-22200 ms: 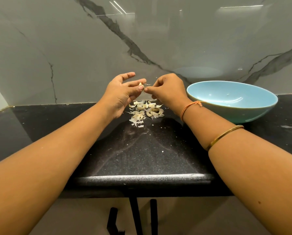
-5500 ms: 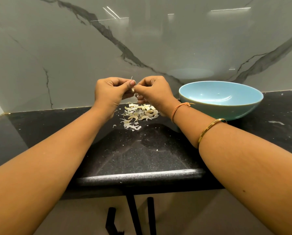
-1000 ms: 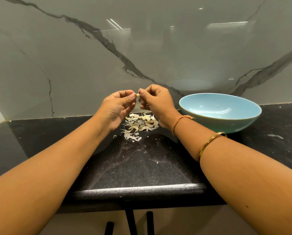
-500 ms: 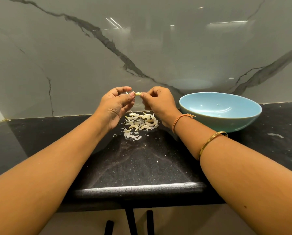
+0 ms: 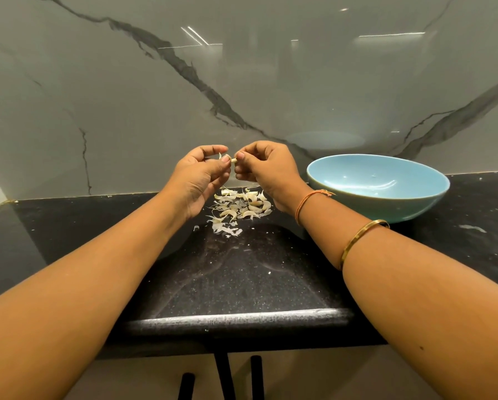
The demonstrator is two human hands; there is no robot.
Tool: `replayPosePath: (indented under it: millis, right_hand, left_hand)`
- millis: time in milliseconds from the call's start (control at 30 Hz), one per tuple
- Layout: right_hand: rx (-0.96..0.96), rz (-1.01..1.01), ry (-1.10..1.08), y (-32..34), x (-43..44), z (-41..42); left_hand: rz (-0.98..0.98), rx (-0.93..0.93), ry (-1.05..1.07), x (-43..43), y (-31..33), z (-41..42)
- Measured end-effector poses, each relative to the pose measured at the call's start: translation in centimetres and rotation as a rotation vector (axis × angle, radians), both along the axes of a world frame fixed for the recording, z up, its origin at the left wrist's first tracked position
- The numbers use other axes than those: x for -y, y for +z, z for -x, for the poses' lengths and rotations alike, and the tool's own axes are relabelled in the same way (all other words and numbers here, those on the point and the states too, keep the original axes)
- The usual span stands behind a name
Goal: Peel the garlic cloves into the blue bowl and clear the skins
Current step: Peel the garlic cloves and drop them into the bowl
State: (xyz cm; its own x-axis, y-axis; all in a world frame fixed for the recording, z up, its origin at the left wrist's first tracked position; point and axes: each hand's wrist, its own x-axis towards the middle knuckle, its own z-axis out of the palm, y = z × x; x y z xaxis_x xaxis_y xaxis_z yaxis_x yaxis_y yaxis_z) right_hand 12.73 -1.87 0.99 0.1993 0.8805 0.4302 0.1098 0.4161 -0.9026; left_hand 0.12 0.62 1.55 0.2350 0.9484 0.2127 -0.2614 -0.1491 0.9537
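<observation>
Black counter [image 5: 242, 284]; left hand [image 5: 201, 177] and right hand [image 5: 266, 168] pinch garlic clove [image 5: 233, 160]

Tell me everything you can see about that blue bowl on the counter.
The blue bowl is wide, shallow and round-bottomed, pale blue all over, and glossy like glazed ceramic, with light streaks inside. It stands upright on the black speckled counter, close to the marbled wall. One tiny pale speck lies inside, and no cloves show in the visible part. The right forearm crosses in front of its lower left side. Whether they touch cannot be told.
</observation>
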Motion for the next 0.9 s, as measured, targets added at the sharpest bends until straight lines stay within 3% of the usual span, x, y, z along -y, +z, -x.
replayPosePath:
  millis: [200,533,900]
  right_hand:
    - [-0.106,0.031,0.044,0.14,0.13,-0.10]
    - [-0.332,0.070,0.212,0.21,0.53,-0.21]
    - [-0.385,0.110,0.239,0.10,0.71,-0.30]
  left_hand:
    - [-0.007,-0.007,-0.047,0.26,0.27,0.05]
    - [0.096,0.131,-0.199,0.43,0.70,0.26]
    - [-0.023,0.026,-0.065,0.21,0.04,-0.07]
